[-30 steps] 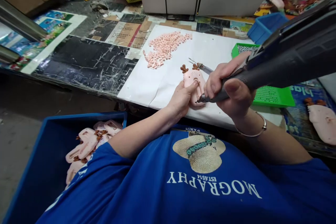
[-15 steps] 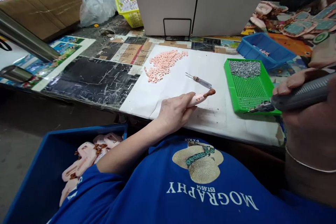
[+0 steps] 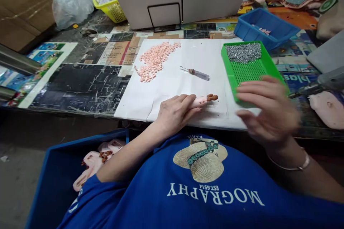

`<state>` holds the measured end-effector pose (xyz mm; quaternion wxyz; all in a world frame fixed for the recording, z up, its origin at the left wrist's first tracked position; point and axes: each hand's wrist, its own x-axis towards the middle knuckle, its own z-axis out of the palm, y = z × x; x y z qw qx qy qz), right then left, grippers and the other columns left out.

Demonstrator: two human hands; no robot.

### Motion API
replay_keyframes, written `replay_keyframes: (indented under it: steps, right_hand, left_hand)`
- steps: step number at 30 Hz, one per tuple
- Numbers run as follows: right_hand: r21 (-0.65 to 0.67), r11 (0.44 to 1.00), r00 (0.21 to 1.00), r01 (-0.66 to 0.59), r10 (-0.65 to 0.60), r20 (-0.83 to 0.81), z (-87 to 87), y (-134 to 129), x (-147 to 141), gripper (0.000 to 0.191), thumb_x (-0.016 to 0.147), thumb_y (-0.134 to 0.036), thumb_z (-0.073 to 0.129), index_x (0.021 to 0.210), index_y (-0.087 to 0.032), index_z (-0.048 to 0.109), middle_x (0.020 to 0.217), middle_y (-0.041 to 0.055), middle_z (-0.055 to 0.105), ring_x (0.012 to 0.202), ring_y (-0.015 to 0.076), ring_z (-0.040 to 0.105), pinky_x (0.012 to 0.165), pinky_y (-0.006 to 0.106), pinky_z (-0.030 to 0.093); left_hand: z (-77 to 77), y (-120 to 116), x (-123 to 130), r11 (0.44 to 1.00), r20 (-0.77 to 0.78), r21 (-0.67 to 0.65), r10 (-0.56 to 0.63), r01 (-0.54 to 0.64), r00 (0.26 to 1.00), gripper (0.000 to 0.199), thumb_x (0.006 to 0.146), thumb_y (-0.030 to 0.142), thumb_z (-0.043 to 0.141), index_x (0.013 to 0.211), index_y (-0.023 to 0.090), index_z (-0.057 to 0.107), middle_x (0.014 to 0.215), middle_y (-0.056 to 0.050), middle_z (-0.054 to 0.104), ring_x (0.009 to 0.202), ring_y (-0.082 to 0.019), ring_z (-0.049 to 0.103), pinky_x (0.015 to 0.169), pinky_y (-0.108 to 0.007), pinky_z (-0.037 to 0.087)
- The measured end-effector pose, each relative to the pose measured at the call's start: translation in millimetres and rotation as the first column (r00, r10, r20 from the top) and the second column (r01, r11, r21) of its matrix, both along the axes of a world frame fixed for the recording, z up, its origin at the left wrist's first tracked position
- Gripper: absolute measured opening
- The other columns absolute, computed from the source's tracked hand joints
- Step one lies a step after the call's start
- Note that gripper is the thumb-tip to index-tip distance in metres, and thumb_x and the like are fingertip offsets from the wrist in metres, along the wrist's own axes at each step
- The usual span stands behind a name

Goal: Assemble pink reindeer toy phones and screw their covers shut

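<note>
My left hand [image 3: 173, 113] is closed around a pink plastic piece with a brown knobbly end [image 3: 199, 102], just above the white sheet [image 3: 209, 55]. My right hand [image 3: 268, 112], smeared by motion, has its fingers stretched and thumb apart, with nothing visible in it. It is in front of the near side of a green perforated basket [image 3: 231, 82] of small silver screws [image 3: 244, 53]. A grey power screwdriver [image 3: 330, 80] lies at the right edge, out of my hands. On the sheet are a clear-handled screwdriver [image 3: 199, 74] and a heap of small pink parts [image 3: 156, 59].
A blue bin [image 3: 51, 171] with several pink pieces stands below on my left. Behind the sheet are a large white box [image 3: 212, 0], a yellow basket [image 3: 115, 11] and a blue tray [image 3: 279, 37]. One pink piece [image 3: 328, 111] rests at the right.
My right hand has let go of the power screwdriver and moved left, in front of the green basket. My left hand still holds the pink piece, lowered slightly. The view has shifted.
</note>
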<state>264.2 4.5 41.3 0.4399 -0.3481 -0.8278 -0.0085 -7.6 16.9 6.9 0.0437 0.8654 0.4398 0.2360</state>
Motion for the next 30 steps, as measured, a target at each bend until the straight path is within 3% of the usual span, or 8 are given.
replay_keyframes:
  steps: [4, 9, 13, 18, 26, 30]
  right_hand:
    - [-0.103, 0.984, 0.982, -0.142, 0.153, 0.110, -32.6, 29, -34, 0.029, 0.103, -0.035, 0.059, 0.127, -0.021, 0.066, 0.117, 0.0106, 0.076, 0.110, 0.0256, 0.072, 0.106, 0.050, 0.054]
    - [-0.229, 0.937, 0.961, -0.262, 0.274, 0.022, -52.8, 45, -42, 0.026, 0.103, -0.032, 0.060, 0.121, -0.019, 0.071, 0.112, 0.0093, 0.078, 0.107, 0.0211, 0.074, 0.096, 0.036, 0.062]
    - [-0.286, 0.903, 0.946, -0.319, 0.322, -0.039, -57.7, 43, -37, 0.031, 0.101, -0.032, 0.063, 0.129, -0.020, 0.070, 0.119, 0.0106, 0.076, 0.113, 0.0216, 0.073, 0.098, 0.037, 0.062]
    - [-0.284, 0.889, 0.932, -0.360, 0.329, -0.153, -61.5, 44, -40, 0.024, 0.099, -0.027, 0.066, 0.121, -0.024, 0.074, 0.110, 0.0074, 0.079, 0.105, 0.0209, 0.075, 0.092, 0.037, 0.064]
    - [-0.424, 0.831, 0.932, -0.359, 0.301, -0.200, -53.0, 49, -40, 0.016, 0.098, -0.035, 0.067, 0.110, -0.031, 0.077, 0.096, 0.0008, 0.080, 0.090, 0.0203, 0.075, 0.083, 0.036, 0.063]
    - [-0.456, 0.786, 0.907, -0.417, 0.327, -0.265, -49.5, 51, -40, 0.017, 0.096, -0.032, 0.070, 0.110, -0.026, 0.077, 0.096, 0.0019, 0.079, 0.087, 0.0173, 0.074, 0.080, 0.031, 0.061]
  left_hand:
    - [0.7, 1, 2, 0.997, 0.038, 0.065, -0.048, 0.045, 0.998, 0.033, 0.104, 0.040, 0.048, 0.121, 0.014, 0.059, 0.124, -0.016, 0.072, 0.108, -0.023, 0.072, 0.089, -0.035, 0.058]
    - [4.2, 5, 7, 0.987, -0.047, 0.130, -0.090, 0.095, 0.995, 0.026, 0.104, 0.033, 0.047, 0.110, 0.012, 0.062, 0.106, -0.013, 0.076, 0.094, -0.024, 0.072, 0.089, -0.039, 0.056]
    - [5.7, 6, 11, 0.985, -0.129, 0.135, -0.088, 0.105, 0.988, 0.023, 0.104, 0.030, 0.046, 0.106, 0.013, 0.062, 0.098, -0.011, 0.075, 0.087, -0.022, 0.070, 0.084, -0.037, 0.052]
    - [4.7, 3, 14, 0.989, -0.201, 0.118, -0.065, 0.090, 0.977, 0.025, 0.104, 0.027, 0.042, 0.104, 0.015, 0.064, 0.098, -0.010, 0.075, 0.088, -0.021, 0.068, 0.077, -0.034, 0.049]
    - [2.8, 4, 15, 0.978, -0.185, 0.198, -0.034, 0.071, 0.982, 0.027, 0.103, 0.023, 0.040, 0.100, 0.015, 0.065, 0.093, -0.008, 0.076, 0.078, -0.019, 0.068, 0.068, -0.033, 0.047]
    - [1.4, 5, 11, 0.968, -0.139, 0.238, -0.051, 0.084, 0.989, 0.024, 0.103, 0.026, 0.045, 0.106, 0.013, 0.064, 0.097, -0.009, 0.077, 0.081, -0.019, 0.071, 0.069, -0.031, 0.050]
